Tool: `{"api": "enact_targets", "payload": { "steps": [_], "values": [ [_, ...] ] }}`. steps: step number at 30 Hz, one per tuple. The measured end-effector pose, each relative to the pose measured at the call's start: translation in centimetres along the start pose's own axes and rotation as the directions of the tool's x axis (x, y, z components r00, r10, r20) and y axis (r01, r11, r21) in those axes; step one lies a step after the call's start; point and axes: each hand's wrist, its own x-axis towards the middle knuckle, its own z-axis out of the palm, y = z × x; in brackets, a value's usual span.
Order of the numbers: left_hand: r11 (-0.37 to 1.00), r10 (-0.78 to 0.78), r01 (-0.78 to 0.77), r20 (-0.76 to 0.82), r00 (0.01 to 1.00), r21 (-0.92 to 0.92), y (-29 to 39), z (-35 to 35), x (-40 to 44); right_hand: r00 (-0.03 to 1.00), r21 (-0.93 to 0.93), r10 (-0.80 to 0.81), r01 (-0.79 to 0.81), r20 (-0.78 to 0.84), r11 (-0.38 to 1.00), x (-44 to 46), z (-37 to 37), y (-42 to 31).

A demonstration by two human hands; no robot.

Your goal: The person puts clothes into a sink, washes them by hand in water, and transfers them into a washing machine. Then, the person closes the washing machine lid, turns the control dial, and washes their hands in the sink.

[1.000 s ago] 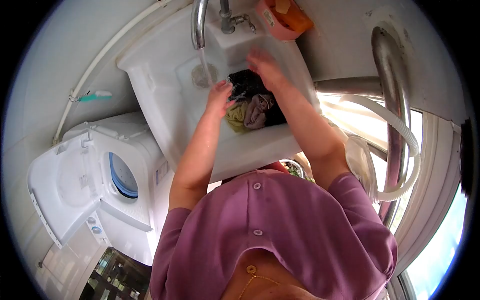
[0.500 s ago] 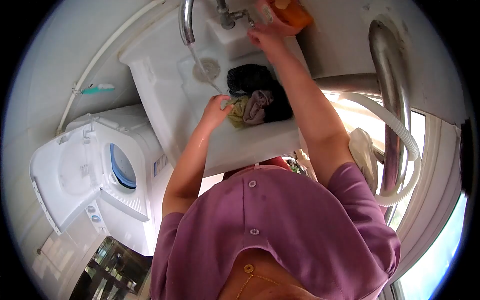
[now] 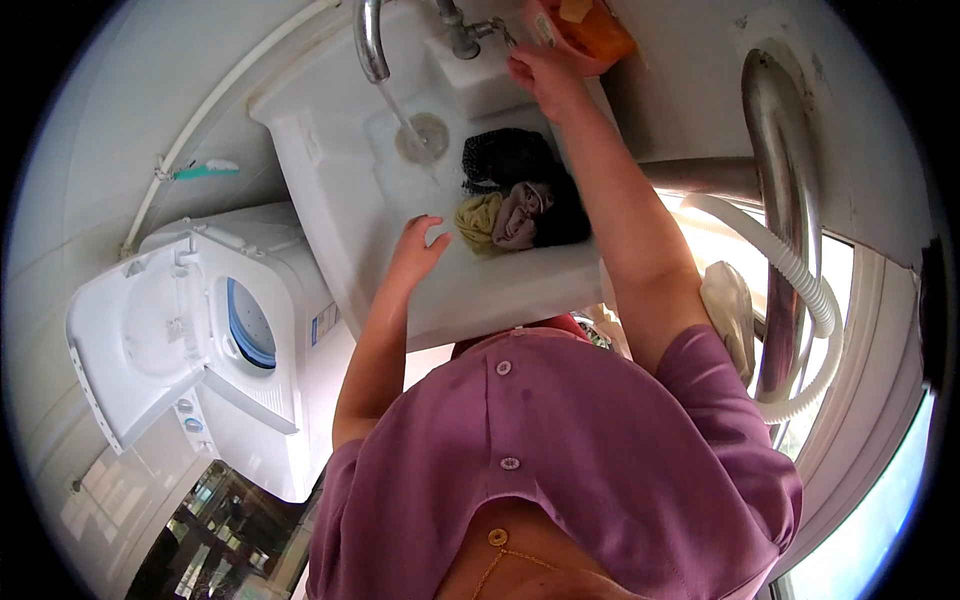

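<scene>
My left hand (image 3: 415, 248) is held over the left part of the white sink (image 3: 340, 230), its fingers apart and nothing in it. At the small tap handle (image 3: 504, 32), my right hand (image 3: 545, 78) has its fingers bent together; the fingertips are close to or on the handle, and contact is hard to make out. Water runs from the curved metal spout (image 3: 369, 45) near the round drain (image 3: 421, 138). A black cloth (image 3: 515, 160), a yellow-green cloth (image 3: 477, 222) and a greyish-purple cloth (image 3: 520, 215) lie bunched together in the sink.
A pink container (image 3: 585, 35) with an orange item stands at the sink's back right corner. At the left is a white washing machine (image 3: 250, 330) with its lid raised. Thick metal pipes (image 3: 780, 130) and a white ribbed hose (image 3: 775, 245) run along the right.
My right hand has gone from above the black cloth up to the tap handle. My left hand has moved away from the cloths, towards me and leftwards.
</scene>
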Motion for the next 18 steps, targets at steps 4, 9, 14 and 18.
{"api": "enact_targets", "payload": {
  "steps": [4,9,14,18],
  "values": [
    [0.998,-0.054,0.053,0.019,0.998,0.029,1.3,-1.0,-0.8,0.967,0.13,-0.235,0.22,0.104,0.967,2.3,0.1,0.1],
    [0.999,-0.02,0.019,0.027,0.999,0.033,4.3,-2.0,-1.2,0.992,0.196,-0.057,0.033,0.116,0.98,2.6,2.6,-4.3],
    [0.986,0.104,-0.113,0.079,0.991,0.119,11.3,-5.6,-2.1,0.981,0.336,0.024,-0.09,0.194,0.938,1.9,1.6,-6.1],
    [0.917,0.295,-0.258,0.084,0.952,-0.304,17.0,-10.4,-2.6,0.935,-0.41,-0.349,0.343,0.063,0.845,3.9,0.6,1.5]
  ]
}}
